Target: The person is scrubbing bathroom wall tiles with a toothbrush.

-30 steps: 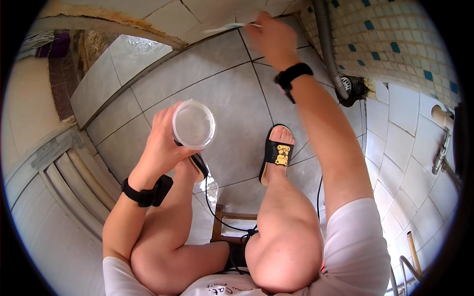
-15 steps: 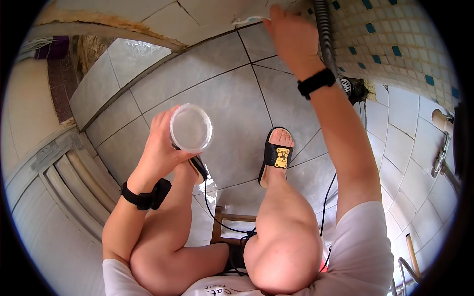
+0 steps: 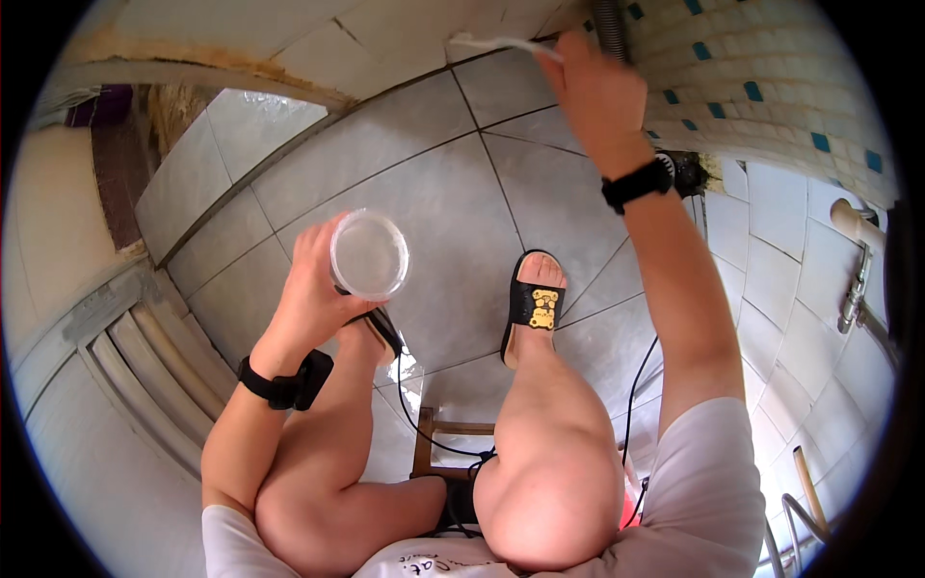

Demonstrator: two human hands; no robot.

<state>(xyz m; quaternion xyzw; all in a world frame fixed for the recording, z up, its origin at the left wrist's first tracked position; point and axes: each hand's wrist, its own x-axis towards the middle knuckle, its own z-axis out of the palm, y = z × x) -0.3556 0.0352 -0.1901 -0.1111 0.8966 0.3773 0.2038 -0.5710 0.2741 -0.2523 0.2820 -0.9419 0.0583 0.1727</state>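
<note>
My left hand is wrapped round a clear round plastic cup, held upright over the floor in front of my left foot. Its contents look clear or whitish; I cannot tell exactly what is inside. At the far side, my right hand grips the handle end of a slim white toothbrush. The brush head points left and lies against or very close to the light wall tiles, low down near the floor joint. Both wrists wear black bands.
Grey floor tiles spread below. A grey corrugated hose runs beside a mosaic wall at the right. A metal tap juts from the white tiles. Black cable trails by a wooden stool. A louvred door stands left.
My right hand has shifted a little right and nearer, showing more of the toothbrush handle. Its head stays by the wall tiles. The left hand and cup have hardly moved.
</note>
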